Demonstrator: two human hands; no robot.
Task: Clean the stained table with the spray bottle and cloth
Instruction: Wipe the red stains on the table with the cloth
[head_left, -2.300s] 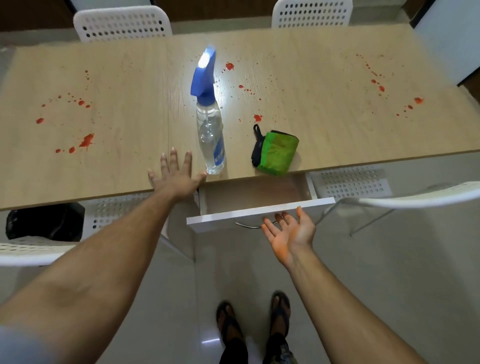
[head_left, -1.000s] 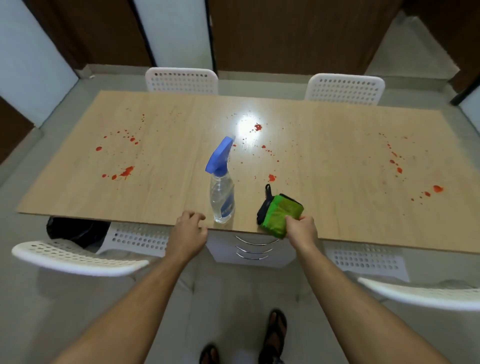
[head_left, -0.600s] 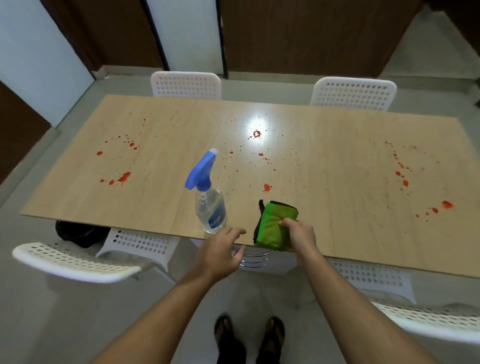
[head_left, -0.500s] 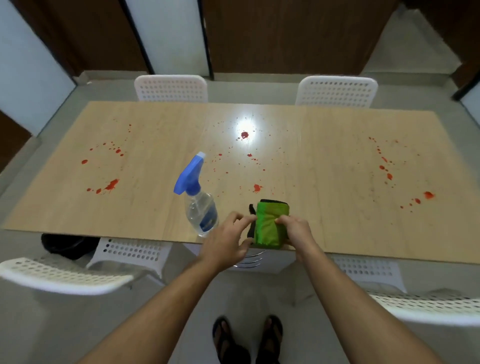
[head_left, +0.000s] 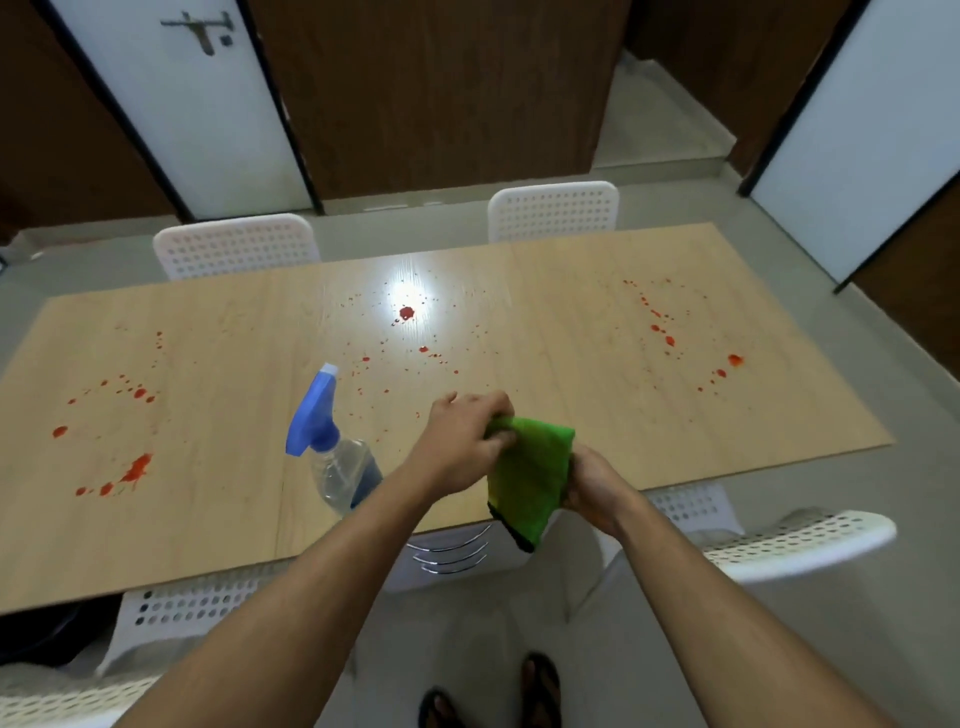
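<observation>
Table (head_left: 571, 415): a light wood top is spread across the middle of the frame, with its near edge at lower centre.
Stains: red spatter (head_left: 136, 467) is seen at the left of the top, a second group (head_left: 406, 313) at centre under a bright light reflection, and a third (head_left: 734, 359) at the right.
Spray bottle (head_left: 340, 457): it is stood near the front edge, left of centre; a clear body and blue trigger head are noted, and its base is hidden by the left forearm.
Cloth (head_left: 530, 478): a green cloth with a dark edge is held up at centre frame, lifted off the top, with 1 corner hanging below the table edge.
Left hand (head_left: 460, 447): it is closed on the cloth's upper left edge.
Right hand (head_left: 595, 486): it is closed on the cloth's right side.
Chairs: 2 white perforated chairs (head_left: 236, 247) are set at the far side; 1 more (head_left: 795, 540) is seen at lower right.
Drawer handles (head_left: 452, 551): chrome bars are visible under the near edge.
</observation>
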